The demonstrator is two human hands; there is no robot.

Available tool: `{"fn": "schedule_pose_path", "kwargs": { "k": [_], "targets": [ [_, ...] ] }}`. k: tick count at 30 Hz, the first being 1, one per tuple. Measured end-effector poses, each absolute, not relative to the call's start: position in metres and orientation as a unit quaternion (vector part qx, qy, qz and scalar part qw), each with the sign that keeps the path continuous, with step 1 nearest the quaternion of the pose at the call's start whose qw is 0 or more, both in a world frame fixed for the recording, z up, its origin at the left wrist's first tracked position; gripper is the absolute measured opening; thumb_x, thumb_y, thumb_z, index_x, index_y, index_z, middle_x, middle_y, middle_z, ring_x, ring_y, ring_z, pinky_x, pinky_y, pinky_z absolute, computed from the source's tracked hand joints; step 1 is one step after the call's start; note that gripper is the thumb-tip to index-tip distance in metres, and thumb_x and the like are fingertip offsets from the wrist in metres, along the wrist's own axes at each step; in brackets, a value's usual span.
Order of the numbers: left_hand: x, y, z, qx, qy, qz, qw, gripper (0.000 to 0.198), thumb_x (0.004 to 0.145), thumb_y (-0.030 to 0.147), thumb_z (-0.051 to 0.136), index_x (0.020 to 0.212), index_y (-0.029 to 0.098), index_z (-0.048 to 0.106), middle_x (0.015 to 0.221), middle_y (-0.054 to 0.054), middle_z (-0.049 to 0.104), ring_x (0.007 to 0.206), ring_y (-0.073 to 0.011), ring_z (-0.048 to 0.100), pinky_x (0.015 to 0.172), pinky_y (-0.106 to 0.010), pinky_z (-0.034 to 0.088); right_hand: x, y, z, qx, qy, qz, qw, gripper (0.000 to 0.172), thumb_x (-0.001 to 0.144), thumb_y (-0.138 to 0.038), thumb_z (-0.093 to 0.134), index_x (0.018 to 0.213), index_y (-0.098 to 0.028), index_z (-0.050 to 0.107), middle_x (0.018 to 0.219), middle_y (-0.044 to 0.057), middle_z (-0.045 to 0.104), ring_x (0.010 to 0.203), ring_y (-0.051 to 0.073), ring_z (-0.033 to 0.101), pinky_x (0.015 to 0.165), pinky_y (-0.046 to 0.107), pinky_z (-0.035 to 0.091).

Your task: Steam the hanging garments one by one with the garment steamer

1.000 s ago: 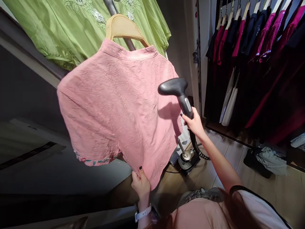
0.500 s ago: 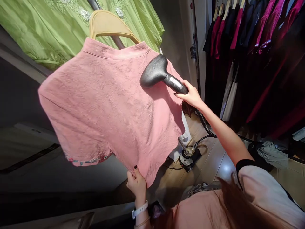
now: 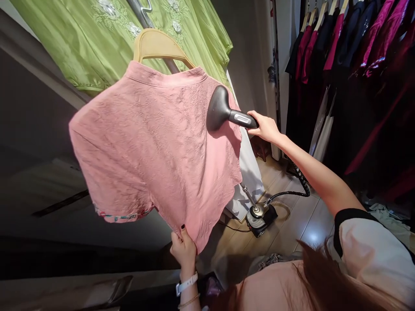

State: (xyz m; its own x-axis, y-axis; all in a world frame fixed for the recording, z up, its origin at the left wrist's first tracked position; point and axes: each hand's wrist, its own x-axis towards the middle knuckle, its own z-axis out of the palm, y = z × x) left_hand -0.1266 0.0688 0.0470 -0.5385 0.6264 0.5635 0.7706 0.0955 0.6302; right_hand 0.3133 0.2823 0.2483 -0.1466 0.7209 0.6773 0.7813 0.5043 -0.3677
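A pink short-sleeved shirt point(image 3: 162, 142) with an embroidered cuff hangs from a light wooden hanger point(image 3: 158, 43), its back facing me. My left hand point(image 3: 184, 250) pinches the lower hem and holds the cloth taut down and toward me. The handle of a black garment steamer head point(image 3: 218, 110) is wrapped in my right hand point(image 3: 266, 128). The steamer head lies over the upper right of the shirt's back; whether it presses on the cloth I cannot tell. Behind the hanger is a green garment point(image 3: 181, 26) with white flower decoration.
The steamer base point(image 3: 259, 218) stands on the wooden floor with its pole rising behind the shirt. A black hose point(image 3: 292, 194) curves from it across the floor. Dark and magenta clothes point(image 3: 324, 47) hang on a rack at the right. Pale crumpled cloth point(image 3: 389, 218) lies at lower right.
The steamer head has turned more upright and sits nearer the shirt's right edge. My left hand keeps its hold on the hem. The whole view has shifted slightly.
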Motion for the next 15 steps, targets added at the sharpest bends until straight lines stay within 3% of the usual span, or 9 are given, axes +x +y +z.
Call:
{"fn": "schedule_pose_path", "kwargs": {
  "k": [4, 8, 15],
  "targets": [
    [-0.127, 0.064, 0.046, -0.475, -0.73, -0.483, 0.087, 0.039, 0.091, 0.053, 0.049, 0.069, 0.026, 0.033, 0.058, 0.003, 0.038, 0.056, -0.0168, 0.036, 0.06, -0.031, 0.024, 0.314, 0.283, 0.229, -0.498, -0.778, -0.02, 0.382, 0.058, 0.08, -0.034, 0.071, 0.136, -0.023, 0.058, 0.129, 0.005, 0.069, 0.106, 0.031, 0.066, 0.077, 0.033, 0.045],
    [-0.121, 0.062, 0.046, -0.462, -0.73, -0.493, 0.101, 0.039, 0.091, 0.054, 0.049, 0.068, 0.026, 0.033, 0.056, 0.004, 0.037, 0.055, -0.0165, 0.035, 0.059, -0.031, 0.024, 0.308, 0.27, 0.185, -0.499, -0.806, 0.016, 0.318, 0.053, 0.082, -0.032, 0.073, 0.132, -0.024, 0.06, 0.122, 0.004, 0.072, 0.098, 0.027, 0.067, 0.07, 0.031, 0.041],
    [-0.108, 0.062, 0.043, -0.452, -0.729, -0.503, 0.103, 0.04, 0.091, 0.054, 0.049, 0.068, 0.026, 0.031, 0.055, 0.005, 0.036, 0.053, -0.0149, 0.033, 0.059, -0.03, 0.024, 0.325, 0.252, 0.116, -0.541, -0.803, 0.058, 0.244, 0.048, 0.085, -0.031, 0.071, 0.132, -0.025, 0.06, 0.125, 0.004, 0.071, 0.101, 0.026, 0.067, 0.068, 0.03, 0.037]
  ]
}}
